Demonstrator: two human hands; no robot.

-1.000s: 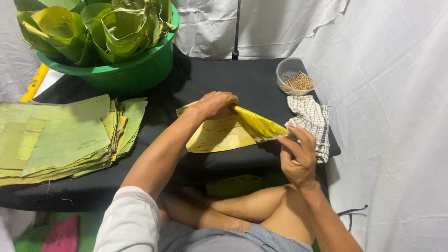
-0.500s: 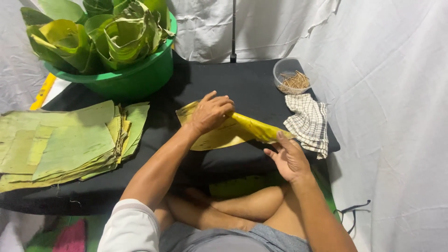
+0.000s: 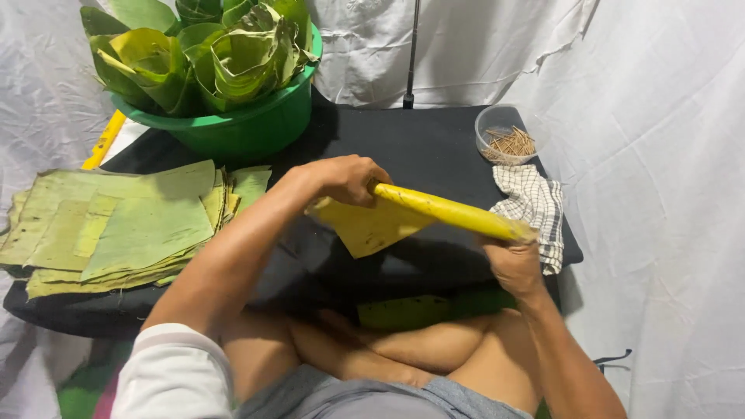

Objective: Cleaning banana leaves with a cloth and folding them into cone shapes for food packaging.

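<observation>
A yellow-green leaf piece (image 3: 388, 221) is held above the black table (image 3: 434, 147), partly rolled into a long tube along its upper edge. My left hand (image 3: 341, 180) grips the left end of the roll, fingers curled over it. My right hand (image 3: 514, 260) grips the right end from below. The unrolled flap hangs down between my hands.
A stack of flat cut leaves (image 3: 116, 225) lies at the left. A green basin (image 3: 240, 128) full of folded leaf cones stands at the back left. A clear cup of small wooden sticks (image 3: 508, 140) and a checked cloth (image 3: 535, 206) sit at the right. White fabric surrounds the table.
The leaf has been rolled tighter into a tube. My left hand shifted from pressing on top of it to gripping its left end; my right hand closed on the right end.
</observation>
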